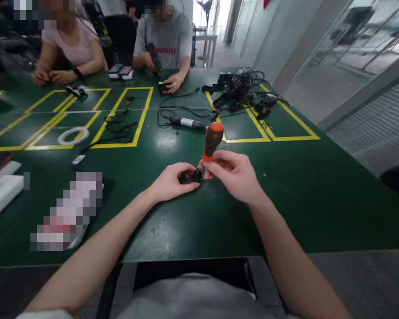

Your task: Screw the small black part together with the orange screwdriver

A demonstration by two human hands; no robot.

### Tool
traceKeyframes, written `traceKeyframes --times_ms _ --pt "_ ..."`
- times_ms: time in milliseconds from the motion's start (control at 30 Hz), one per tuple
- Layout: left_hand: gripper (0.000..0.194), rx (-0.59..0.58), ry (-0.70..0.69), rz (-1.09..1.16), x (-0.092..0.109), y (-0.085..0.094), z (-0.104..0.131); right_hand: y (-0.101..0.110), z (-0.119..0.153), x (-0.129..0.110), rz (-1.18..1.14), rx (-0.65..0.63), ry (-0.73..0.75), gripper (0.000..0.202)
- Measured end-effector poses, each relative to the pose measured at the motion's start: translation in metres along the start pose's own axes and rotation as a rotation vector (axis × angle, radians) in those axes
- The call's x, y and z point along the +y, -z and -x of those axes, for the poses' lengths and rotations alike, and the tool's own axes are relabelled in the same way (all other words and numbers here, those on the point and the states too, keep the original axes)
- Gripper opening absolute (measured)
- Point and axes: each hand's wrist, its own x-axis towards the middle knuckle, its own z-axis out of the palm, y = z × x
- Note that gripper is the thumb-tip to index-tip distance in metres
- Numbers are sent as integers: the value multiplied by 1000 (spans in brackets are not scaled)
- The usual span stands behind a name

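Observation:
My right hand (234, 173) grips a screwdriver with an orange and black handle (213, 140), held nearly upright with its tip down. The tip meets a small black part (193, 176) that my left hand (171, 181) pinches against the green table (286, 199). Both hands sit close together near the table's middle, just in front of me. Most of the small part is hidden by my fingers.
A black and silver tool with cable (188, 122) lies beyond my hands. A tangle of black cables (241, 91) sits at the far right. A white ring (73, 135) lies among yellow taped squares at left. Two people sit across the table. White items (1, 192) lie at the left edge.

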Motion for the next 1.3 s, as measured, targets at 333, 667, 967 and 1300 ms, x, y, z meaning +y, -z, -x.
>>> traceKeyframes --times_ms 333,667,967,1300 --pt "28 -4 -24 -18 2 1 1 0 0 1 23 48 -39 33" --pt "31 -7 -81 27 0 1 3 1 0 -1 42 50 11 27" --pt "24 -19 -45 34 1 2 0 -2 1 -3 6 37 -32 25" --pt "20 -34 -81 -24 0 1 0 -1 0 -3 16 62 -42 34"
